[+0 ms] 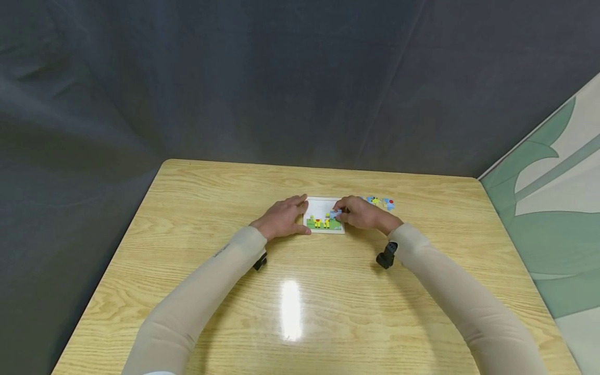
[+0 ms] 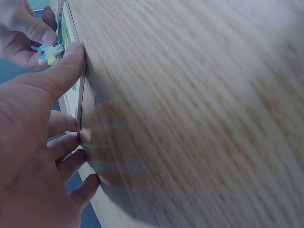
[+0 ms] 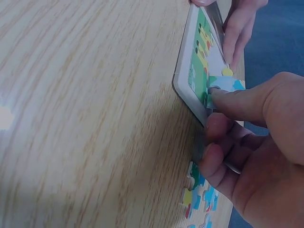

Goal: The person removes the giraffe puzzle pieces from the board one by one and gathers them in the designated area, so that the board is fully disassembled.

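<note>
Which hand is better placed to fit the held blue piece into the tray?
Likely the right hand: it pinches the blue piece at the tray; the left hand rests against the tray's left edge.

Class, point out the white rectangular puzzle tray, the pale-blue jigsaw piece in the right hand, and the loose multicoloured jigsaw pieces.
White rectangular puzzle tray [image 1: 320,207], head view: bare white floor.
Pale-blue jigsaw piece [image 3: 229,83], right wrist view: printed face.
Loose multicoloured jigsaw pieces [image 1: 375,200], head view: yellow part of one.
</note>
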`<move>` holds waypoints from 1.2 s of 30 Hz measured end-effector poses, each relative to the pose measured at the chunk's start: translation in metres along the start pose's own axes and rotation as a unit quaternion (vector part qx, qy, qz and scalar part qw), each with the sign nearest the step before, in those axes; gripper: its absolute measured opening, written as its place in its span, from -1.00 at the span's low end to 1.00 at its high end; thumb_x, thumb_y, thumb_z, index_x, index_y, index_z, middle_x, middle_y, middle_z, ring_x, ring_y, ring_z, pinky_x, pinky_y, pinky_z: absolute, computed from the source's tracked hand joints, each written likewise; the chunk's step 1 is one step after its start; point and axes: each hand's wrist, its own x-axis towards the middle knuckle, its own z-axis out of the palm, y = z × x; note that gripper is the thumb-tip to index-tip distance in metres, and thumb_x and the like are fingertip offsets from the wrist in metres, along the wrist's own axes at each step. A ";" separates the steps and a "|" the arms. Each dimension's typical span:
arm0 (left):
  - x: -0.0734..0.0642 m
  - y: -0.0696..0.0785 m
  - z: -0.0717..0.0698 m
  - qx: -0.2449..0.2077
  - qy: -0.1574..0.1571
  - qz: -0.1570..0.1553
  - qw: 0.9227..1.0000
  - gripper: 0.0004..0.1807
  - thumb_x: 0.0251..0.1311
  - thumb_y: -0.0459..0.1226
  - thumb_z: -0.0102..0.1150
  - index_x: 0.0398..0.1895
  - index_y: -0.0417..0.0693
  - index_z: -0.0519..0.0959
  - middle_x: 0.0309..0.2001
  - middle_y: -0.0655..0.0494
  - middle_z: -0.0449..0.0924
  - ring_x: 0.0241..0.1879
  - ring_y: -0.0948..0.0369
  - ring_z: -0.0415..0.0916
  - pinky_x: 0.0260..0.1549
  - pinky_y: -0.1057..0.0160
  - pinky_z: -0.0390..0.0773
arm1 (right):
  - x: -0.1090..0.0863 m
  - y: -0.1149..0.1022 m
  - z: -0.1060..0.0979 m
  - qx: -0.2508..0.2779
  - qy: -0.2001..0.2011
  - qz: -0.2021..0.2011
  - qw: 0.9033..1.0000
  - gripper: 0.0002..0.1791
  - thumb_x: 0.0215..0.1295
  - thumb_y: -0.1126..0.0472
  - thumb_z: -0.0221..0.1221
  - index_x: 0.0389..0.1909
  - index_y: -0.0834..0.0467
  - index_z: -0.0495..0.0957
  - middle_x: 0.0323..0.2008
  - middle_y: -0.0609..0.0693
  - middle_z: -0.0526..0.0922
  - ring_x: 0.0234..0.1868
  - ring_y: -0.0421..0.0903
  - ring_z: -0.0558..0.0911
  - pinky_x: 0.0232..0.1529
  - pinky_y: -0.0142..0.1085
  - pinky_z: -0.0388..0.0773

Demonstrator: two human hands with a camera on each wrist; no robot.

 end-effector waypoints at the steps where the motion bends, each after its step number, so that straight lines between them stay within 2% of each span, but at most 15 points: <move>1: 0.000 0.000 0.000 0.000 0.000 0.001 1.000 0.02 0.42 0.20 0.26 0.72 -0.12 0.09 0.78 -0.04 -0.16 0.76 -0.02 -0.10 0.71 -0.11 0.08 | 0.000 0.000 0.000 -0.001 0.000 -0.001 1.000 -0.73 0.58 0.33 0.16 0.17 0.31 0.67 0.02 0.21 0.73 -0.24 -0.10 0.49 -0.16 -0.23 0.42; 4: 0.001 0.000 0.000 -0.003 0.000 0.002 1.000 0.01 0.42 0.19 0.26 0.72 -0.13 0.10 0.78 -0.04 -0.15 0.76 -0.02 -0.09 0.71 -0.12 0.09 | -0.001 0.000 -0.001 -0.006 0.000 -0.003 1.000 -0.74 0.60 0.32 0.13 0.14 0.29 0.68 -0.02 0.20 0.72 -0.26 -0.09 0.47 -0.17 -0.23 0.41; 11: 0.000 0.001 -0.001 -0.008 0.000 0.000 1.000 0.01 0.43 0.19 0.26 0.71 -0.13 0.10 0.78 -0.03 -0.15 0.76 -0.01 -0.10 0.71 -0.09 0.08 | -0.007 -0.002 -0.006 -0.009 0.018 0.001 1.000 -0.67 0.65 0.28 0.08 0.23 0.34 0.64 0.16 0.29 0.71 -0.08 -0.04 0.64 -0.06 -0.20 0.57; 17: -0.001 0.002 -0.001 -0.005 0.001 0.003 1.000 0.00 0.43 0.17 0.26 0.71 -0.14 0.10 0.78 -0.04 -0.15 0.76 -0.02 -0.10 0.71 -0.08 0.08 | -0.009 0.005 -0.007 0.010 0.034 0.006 0.999 -0.82 0.58 0.29 0.18 0.06 0.22 0.69 -0.08 0.16 0.74 -0.19 -0.07 0.60 -0.17 -0.25 0.54; 23: -0.003 0.003 -0.001 -0.005 0.002 0.004 1.000 0.00 0.43 0.17 0.27 0.71 -0.15 0.11 0.77 -0.05 -0.14 0.76 -0.02 -0.10 0.71 -0.10 0.07 | -0.015 0.009 -0.009 0.025 0.048 0.013 0.998 -0.90 0.54 0.29 0.24 -0.03 0.19 0.65 -0.19 0.10 0.69 -0.28 -0.08 0.55 -0.30 -0.31 0.51; 30: -0.004 0.004 -0.003 -0.007 0.002 0.007 1.000 0.00 0.44 0.16 0.27 0.71 -0.15 0.10 0.77 -0.06 -0.14 0.76 -0.02 -0.11 0.71 -0.10 0.07 | -0.021 0.012 -0.014 0.021 0.062 0.021 0.998 -0.93 0.51 0.30 0.27 -0.08 0.19 0.64 -0.20 0.11 0.70 -0.28 -0.08 0.54 -0.34 -0.32 0.49; 36: -0.004 0.003 -0.002 -0.010 0.002 0.006 1.000 -0.01 0.44 0.17 0.26 0.71 -0.14 0.09 0.78 -0.05 -0.15 0.77 -0.02 -0.12 0.71 -0.12 0.07 | -0.026 0.019 -0.018 0.019 0.060 0.022 0.998 -0.91 0.56 0.30 0.22 -0.05 0.22 0.65 -0.16 0.15 0.72 -0.32 -0.11 0.54 -0.38 -0.34 0.48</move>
